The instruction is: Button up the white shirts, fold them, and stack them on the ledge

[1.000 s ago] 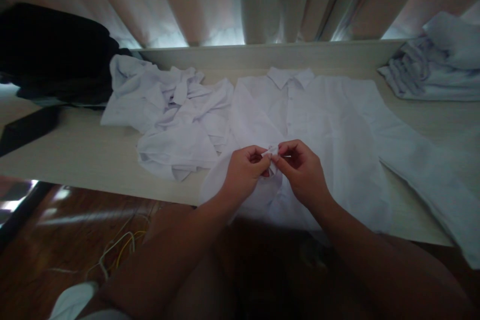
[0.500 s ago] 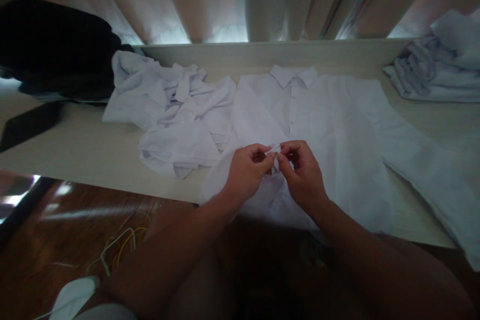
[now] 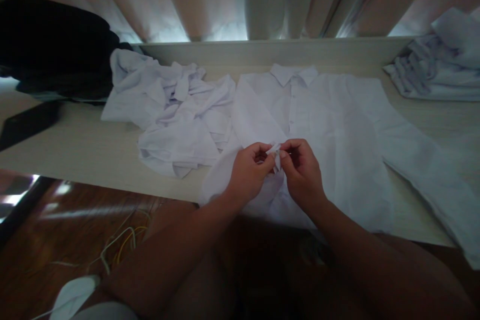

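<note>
A white collared shirt (image 3: pixel 337 130) lies spread flat on the pale table (image 3: pixel 75 150), collar toward the back, one long sleeve stretched out to the right. My left hand (image 3: pixel 247 172) and my right hand (image 3: pixel 302 172) meet at the shirt's front placket near the lower middle. Both pinch a small raised fold of the white fabric (image 3: pixel 274 150) between thumb and fingers. Whether a button sits between the fingertips is hidden.
A crumpled white garment (image 3: pixel 172 115) lies left of the shirt. Dark clothing (image 3: pixel 52 45) and a flat black object (image 3: pixel 28 122) sit at the far left. Folded pale garments (image 3: pixel 435 67) rest at the back right. Curtains hang behind; loose wires (image 3: pixel 120 245) lie on the wooden floor.
My hands have stayed on the same pinch of fabric, with the fingers drawn slightly closer together. The view has shifted a little; nothing else has moved.
</note>
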A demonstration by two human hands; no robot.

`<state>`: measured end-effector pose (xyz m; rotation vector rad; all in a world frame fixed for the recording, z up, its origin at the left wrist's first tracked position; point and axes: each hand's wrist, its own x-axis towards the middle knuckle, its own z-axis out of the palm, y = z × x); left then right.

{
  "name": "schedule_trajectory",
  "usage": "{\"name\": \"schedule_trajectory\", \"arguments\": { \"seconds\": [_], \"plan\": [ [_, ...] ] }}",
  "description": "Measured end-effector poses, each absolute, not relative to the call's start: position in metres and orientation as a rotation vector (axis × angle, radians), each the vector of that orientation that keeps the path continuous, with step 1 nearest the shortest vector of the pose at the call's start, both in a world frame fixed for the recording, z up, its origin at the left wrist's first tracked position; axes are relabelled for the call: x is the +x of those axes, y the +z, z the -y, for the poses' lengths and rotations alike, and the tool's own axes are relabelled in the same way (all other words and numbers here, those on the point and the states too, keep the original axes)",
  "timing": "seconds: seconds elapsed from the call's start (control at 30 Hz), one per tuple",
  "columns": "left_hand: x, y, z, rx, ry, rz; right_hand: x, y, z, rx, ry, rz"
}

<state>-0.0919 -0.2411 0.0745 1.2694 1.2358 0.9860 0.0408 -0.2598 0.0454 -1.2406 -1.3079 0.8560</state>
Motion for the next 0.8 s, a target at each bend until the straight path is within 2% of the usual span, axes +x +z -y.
{"name": "schedule_trajectory", "arguments": {
  "seconds": [0.37, 0.8],
  "plan": [
    [-0.094, 0.074, 0.239, 1.252, 0.994, -1.225, 0.045, 0.043, 0.253, -1.027, 1.327, 0.954],
    [-0.106, 0.081, 0.23, 1.535, 0.805, -1.113, 0.06, 0.037, 0.243, -1.072, 1.255, 0.994]
  ]
}}
